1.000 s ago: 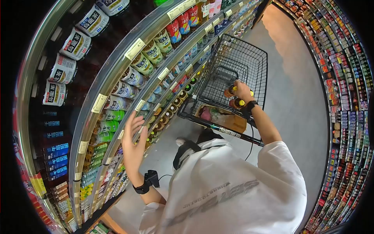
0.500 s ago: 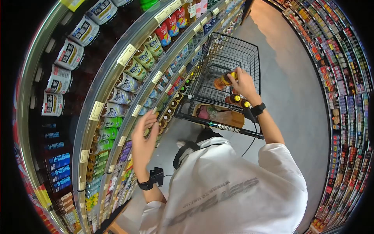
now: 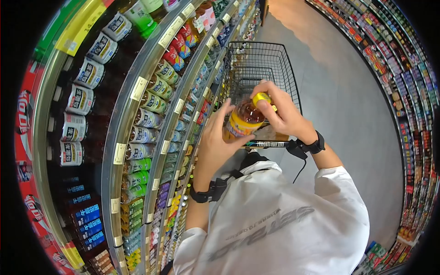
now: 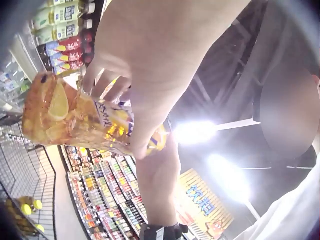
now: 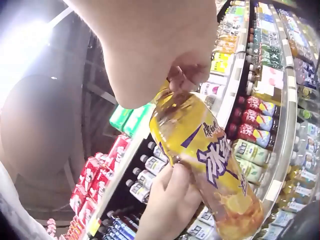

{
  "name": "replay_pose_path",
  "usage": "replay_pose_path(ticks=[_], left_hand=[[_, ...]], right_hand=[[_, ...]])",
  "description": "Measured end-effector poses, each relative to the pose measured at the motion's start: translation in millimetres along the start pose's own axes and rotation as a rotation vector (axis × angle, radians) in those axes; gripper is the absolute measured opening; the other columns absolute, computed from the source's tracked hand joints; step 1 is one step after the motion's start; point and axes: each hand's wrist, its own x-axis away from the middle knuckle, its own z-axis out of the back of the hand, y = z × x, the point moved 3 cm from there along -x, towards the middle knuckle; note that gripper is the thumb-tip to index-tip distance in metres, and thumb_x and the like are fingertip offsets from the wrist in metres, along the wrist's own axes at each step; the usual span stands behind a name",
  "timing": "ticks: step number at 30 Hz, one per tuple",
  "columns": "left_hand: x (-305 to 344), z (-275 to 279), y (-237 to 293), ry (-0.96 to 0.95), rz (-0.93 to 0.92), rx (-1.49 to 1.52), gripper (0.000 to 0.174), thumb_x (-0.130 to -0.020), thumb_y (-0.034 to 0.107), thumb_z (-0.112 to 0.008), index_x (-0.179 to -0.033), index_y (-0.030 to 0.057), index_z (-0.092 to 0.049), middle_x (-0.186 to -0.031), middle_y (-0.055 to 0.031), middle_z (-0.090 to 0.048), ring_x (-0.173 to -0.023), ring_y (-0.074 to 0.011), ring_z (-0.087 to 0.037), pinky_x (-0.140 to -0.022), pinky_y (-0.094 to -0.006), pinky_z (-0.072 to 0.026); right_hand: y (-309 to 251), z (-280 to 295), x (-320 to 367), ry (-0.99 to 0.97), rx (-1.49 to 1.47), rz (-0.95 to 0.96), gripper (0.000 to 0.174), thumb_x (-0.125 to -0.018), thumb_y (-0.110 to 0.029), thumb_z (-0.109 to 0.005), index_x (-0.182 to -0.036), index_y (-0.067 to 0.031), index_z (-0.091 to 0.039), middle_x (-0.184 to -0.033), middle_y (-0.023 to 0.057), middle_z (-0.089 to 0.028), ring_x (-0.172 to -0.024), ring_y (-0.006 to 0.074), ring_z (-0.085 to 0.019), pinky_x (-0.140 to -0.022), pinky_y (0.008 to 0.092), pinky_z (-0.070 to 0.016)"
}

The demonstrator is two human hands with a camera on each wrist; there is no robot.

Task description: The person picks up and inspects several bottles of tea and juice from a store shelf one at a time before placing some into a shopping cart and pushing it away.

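Note:
A bottle of brown drink with a yellow label (image 3: 243, 123) is held between both hands above the cart handle. The right hand (image 3: 283, 111) pinches its yellow cap from above. Around the label curls the left hand (image 3: 217, 140), thumb on the near side. From the left wrist, the bottle (image 4: 75, 112) lies tilted, its base away from the left hand (image 4: 135, 75). In the right wrist view, the right hand (image 5: 165, 55) covers the cap, and the left fingers (image 5: 180, 182) touch the label (image 5: 192, 135).
A black wire cart (image 3: 293, 78) stands ahead; yellow-capped bottles (image 4: 31, 205) lie in it. Shelves of bottled drinks (image 3: 151, 119) run close along the left side. Across the grey aisle floor (image 3: 339, 114) stand more stocked shelves (image 3: 415, 87).
The right hand has lifted a bottle out of the cart toward the body. The left hand has moved right, from beside the shelf, and taken hold of the bottle. The view has shifted.

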Motion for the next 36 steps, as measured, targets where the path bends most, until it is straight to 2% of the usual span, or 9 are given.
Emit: replay_pose_path(ticks=[4, 5, 18, 20, 24, 26, 28, 31, 36], left_hand=[[10, -8, 9, -0.119, 0.024, 0.059, 0.086, -0.073, 0.026, -0.096, -0.144, -0.0009, -0.056, -0.127, -0.0188, -0.071, -0.116, -0.0311, -0.071, -0.099, -0.0403, -0.0544], [11, -12, 4, -0.102, -0.077, 0.012, 0.087, -0.076, 0.033, -0.094, -0.145, -0.0018, -0.053, -0.125, -0.024, -0.071, -0.111, -0.0368, -0.073, -0.092, -0.0431, -0.059], [16, 5, -3, -0.157, -0.029, -0.148, 0.087, -0.083, 0.03, -0.087, -0.154, 0.0013, -0.045, -0.123, -0.0229, -0.068, -0.111, -0.041, -0.068, -0.093, -0.0453, -0.0556], [20, 5, -12, -0.147, 0.066, -0.024, 0.081, -0.087, 0.022, -0.083, -0.156, 0.0025, -0.044, -0.141, -0.0235, -0.06, -0.128, -0.0376, -0.062, -0.107, -0.0432, -0.0491], [36, 33, -10, -0.009, 0.092, -0.117, 0.073, -0.092, 0.02, -0.079, -0.155, 0.0042, -0.045, -0.143, -0.0194, -0.058, -0.128, -0.0346, -0.061, -0.107, -0.0407, -0.0488], [52, 56, -7, -0.017, 0.258, -0.065, 0.06, -0.093, 0.018, -0.078, -0.147, 0.0043, -0.055, -0.134, -0.0159, -0.065, -0.12, -0.0289, -0.067, -0.104, -0.0374, -0.0514], [75, 83, -10, -0.026, 0.294, -0.059, 0.051, -0.094, 0.013, -0.076, -0.142, 0.004, -0.06, -0.126, -0.0131, -0.07, -0.114, -0.0241, -0.07, -0.1, -0.0359, -0.0533], [109, 122, -4, 0.309, 0.327, -0.114, 0.037, -0.096, 0.005, -0.072, -0.132, 0.0019, -0.067, -0.12, -0.0111, -0.074, -0.11, -0.0193, -0.07, -0.097, -0.0347, -0.054], [163, 163, -2, 0.639, 0.537, -0.12, 0.033, -0.101, 0.005, -0.065, -0.133, -0.003, -0.065, -0.121, -0.0152, -0.073, -0.111, -0.0198, -0.069, -0.098, -0.0341, -0.0526]], right_hand=[[-16, -2, 3, -0.049, -0.002, 0.001, 0.026, -0.103, -0.025, -0.063, -0.11, -0.0003, -0.057, -0.094, 0.0171, -0.062, -0.086, 0.0354, -0.063, -0.078, 0.0416, -0.0505], [-20, -1, 3, -0.066, 0.006, -0.003, 0.027, -0.103, -0.026, -0.063, -0.109, -0.0003, -0.057, -0.094, 0.0173, -0.062, -0.086, 0.0359, -0.063, -0.078, 0.042, -0.0503], [-10, -13, -5, -0.147, 0.179, -0.073, 0.035, -0.094, -0.034, -0.076, -0.097, -0.0043, -0.057, -0.077, 0.0168, -0.062, -0.069, 0.0393, -0.064, -0.062, 0.0424, -0.0499], [8, -18, -8, -0.146, 0.175, -0.096, 0.03, -0.096, -0.028, -0.075, -0.097, -0.0039, -0.057, -0.074, 0.0149, -0.063, -0.062, 0.0338, -0.064, -0.058, 0.0396, -0.0502], [44, -21, -22, 0.067, 0.228, -0.129, 0.026, -0.098, -0.023, -0.074, -0.1, -0.0035, -0.057, -0.071, 0.0113, -0.063, -0.058, 0.0196, -0.065, -0.055, 0.033, -0.0504], [65, -21, -31, 0.125, 0.234, -0.227, 0.026, -0.098, -0.023, -0.073, -0.1, -0.0038, -0.056, -0.075, 0.0148, -0.064, -0.061, 0.0283, -0.066, -0.058, 0.0372, -0.0517], [107, -21, -38, 0.171, 0.374, -0.128, 0.027, -0.097, -0.024, -0.073, -0.099, -0.0044, -0.055, -0.078, 0.0175, -0.064, -0.067, 0.0359, -0.065, -0.062, 0.0409, -0.0521], [174, -21, -27, 0.135, 0.448, -0.171, 0.029, -0.095, -0.026, -0.073, -0.1, -0.0054, -0.054, -0.086, 0.0212, -0.064, -0.08, 0.0465, -0.063, -0.069, 0.0476, -0.0516], [272, -25, -6, 0.002, 0.597, -0.299, 0.032, -0.094, -0.029, -0.071, -0.108, -0.0062, -0.054, -0.104, 0.0199, -0.066, -0.091, 0.0442, -0.065, -0.077, 0.052, -0.0522]])
